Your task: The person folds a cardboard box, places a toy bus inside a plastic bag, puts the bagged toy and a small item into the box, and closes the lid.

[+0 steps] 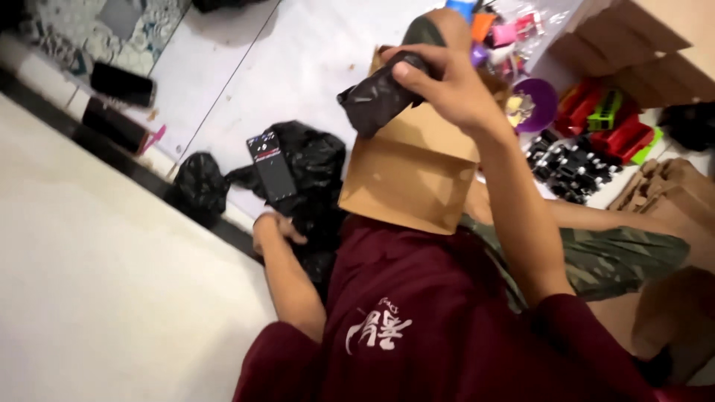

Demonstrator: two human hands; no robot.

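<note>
Head view looks down on the black plastic bag (380, 93), bunched into a wad and held at the open top of a brown paper bag (410, 167). The right hand (447, 85) is clenched around that wad, thumb over the front, so the crumpled plastic stays compact above the paper bag's mouth. The paper bag stands upright in front of the person's dark red shirt (432, 313), seemingly propped against the lap, though what steadies it below is hidden.

The left hand (274, 231) rests low at the person's side on a heap of more black plastic bags (313, 160); its fingers curl loosely, and I cannot tell whether they grip anything. A dark phone-like slab (269, 165) lies on top of that heap, just beyond the hand. Another knotted black bag (199, 182) sits near it on the white floor (246, 67).

Farther out to the right are a purple bowl (538, 100), red and green plastic pieces (607, 119), a cluster of small black parts (570, 167), and cardboard boxes (640, 45) along the edge.
</note>
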